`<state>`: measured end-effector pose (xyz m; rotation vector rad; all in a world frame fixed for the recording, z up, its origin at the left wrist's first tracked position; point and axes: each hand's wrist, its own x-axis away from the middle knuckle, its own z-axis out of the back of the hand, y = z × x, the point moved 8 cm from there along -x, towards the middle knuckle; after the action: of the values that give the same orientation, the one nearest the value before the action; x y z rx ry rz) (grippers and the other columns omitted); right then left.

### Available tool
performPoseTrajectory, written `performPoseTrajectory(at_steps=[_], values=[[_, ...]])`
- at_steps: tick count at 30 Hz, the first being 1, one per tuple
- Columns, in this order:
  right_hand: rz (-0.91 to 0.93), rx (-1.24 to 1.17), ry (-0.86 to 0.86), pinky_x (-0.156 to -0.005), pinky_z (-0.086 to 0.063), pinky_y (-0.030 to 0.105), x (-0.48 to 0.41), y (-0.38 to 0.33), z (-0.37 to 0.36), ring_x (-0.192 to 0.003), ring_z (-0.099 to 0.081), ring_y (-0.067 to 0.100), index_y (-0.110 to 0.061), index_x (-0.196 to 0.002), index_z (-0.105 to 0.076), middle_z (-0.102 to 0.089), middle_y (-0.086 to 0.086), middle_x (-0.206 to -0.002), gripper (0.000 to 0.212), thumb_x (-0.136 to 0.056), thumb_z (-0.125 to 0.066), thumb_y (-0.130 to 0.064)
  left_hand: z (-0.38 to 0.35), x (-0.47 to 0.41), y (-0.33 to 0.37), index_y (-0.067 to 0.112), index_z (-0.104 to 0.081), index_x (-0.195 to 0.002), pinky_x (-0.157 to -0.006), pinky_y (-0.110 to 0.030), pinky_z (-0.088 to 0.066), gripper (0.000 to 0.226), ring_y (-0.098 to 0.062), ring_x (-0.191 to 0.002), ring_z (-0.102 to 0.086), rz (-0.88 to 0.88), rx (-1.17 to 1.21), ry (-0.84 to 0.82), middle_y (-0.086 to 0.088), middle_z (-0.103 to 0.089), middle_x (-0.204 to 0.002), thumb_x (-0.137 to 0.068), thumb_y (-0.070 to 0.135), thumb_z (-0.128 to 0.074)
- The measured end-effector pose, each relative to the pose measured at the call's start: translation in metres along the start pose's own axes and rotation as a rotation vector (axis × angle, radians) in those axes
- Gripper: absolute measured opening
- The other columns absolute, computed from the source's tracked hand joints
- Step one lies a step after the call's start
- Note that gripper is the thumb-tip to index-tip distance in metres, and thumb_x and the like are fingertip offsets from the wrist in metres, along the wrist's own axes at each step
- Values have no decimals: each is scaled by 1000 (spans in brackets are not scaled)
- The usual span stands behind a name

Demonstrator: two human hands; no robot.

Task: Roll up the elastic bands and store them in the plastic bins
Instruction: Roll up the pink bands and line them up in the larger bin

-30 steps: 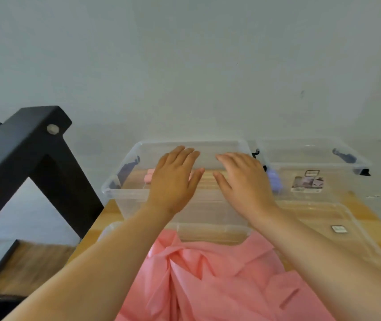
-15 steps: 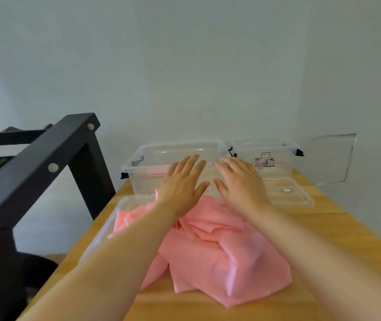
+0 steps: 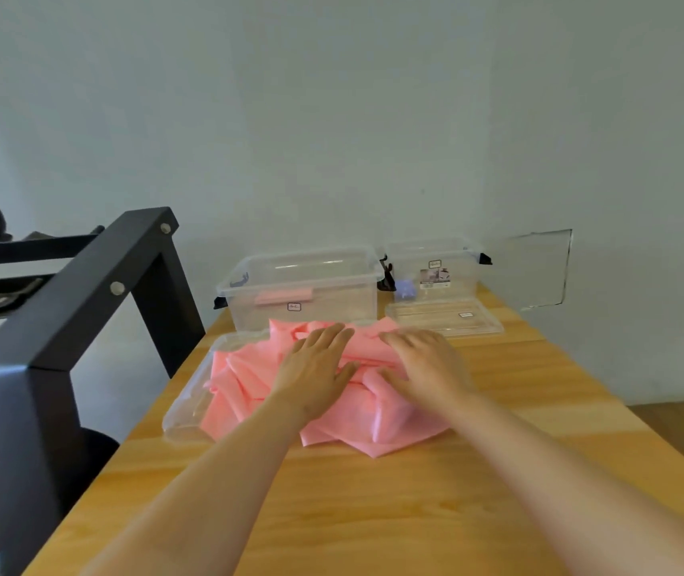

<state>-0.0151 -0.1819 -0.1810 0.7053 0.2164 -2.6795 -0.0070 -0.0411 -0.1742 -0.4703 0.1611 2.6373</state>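
Wooden bench (image 3: pixel 373 500) against pale wall (image 3: pixel 332 118) | black frame (image 3: pixel 82 305) crowds left edge, open wood right | left grip (image 3: pixel 315 367), right grip (image 3: pixel 423 363) flat, fingers straight, on pink bands (image 3: pixel 244 376)

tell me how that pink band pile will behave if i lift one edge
Probably floppy: the pink elastic band lies in loose folds, so it would likely drape and unfold. Likely light: it looks thin. It may slide, since part rests on a clear lid.

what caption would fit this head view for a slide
Left hand and right hand flat on pink bands, big bin and small bin behind.
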Motion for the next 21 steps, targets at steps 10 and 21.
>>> performPoseTrajectory(at_steps=[10,21], values=[[-115,-102,-117,-116,-17,35,-21,5,-39,-136,-38,21,-23,-147,-35,-47,1,-145,59,-96,-46,-50,-23,-16,-33,23,-36,-145,-108,-36,-29,50,-22,-136,-35,187,196,-17,0,-38,-150,-98,32,-49],[-106,-106,84,-80,-31,32,-42,8,0,-93,-60,32,-10,-98,-66,-70,7,-96,17,-96,-54,-22,10,-37,-42,10,-68,-92,-78,-31,-39,6,-25,-99,-55,121,279,217,-4,-66,-99,-87,13,-65]])
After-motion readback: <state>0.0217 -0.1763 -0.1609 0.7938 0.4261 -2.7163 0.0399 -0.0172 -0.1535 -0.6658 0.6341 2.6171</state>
